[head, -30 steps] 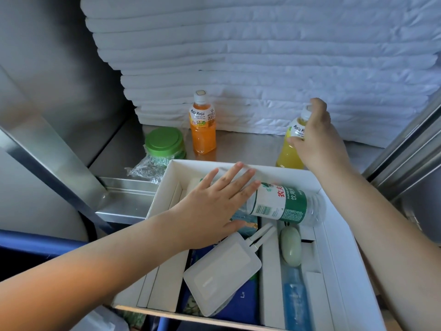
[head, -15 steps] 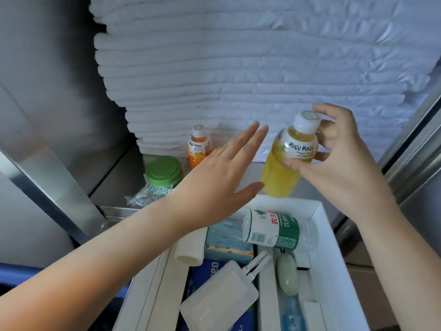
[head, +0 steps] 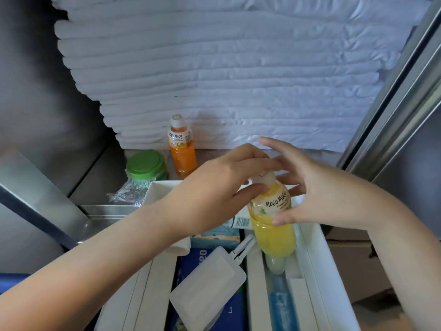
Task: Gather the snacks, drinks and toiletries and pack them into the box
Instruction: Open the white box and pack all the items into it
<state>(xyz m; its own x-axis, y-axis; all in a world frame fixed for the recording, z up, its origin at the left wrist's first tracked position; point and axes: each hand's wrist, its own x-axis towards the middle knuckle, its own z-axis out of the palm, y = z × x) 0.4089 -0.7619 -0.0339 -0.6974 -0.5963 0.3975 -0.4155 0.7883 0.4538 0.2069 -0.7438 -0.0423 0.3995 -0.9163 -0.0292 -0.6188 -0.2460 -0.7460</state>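
Left grip (head: 214, 187) pinches yellow bottle (head: 272, 232) at cap; right grip (head: 317, 187) holds its body.

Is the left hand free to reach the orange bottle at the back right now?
Probably not yet: the left hand grips the cap of the yellow bottle over the box. Once it lets go, the way looks open; the orange bottle stands upright just beyond the box, beside the green-lidded jar.

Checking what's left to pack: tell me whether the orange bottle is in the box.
Out. The orange bottle stands upright on the shelf behind the box.
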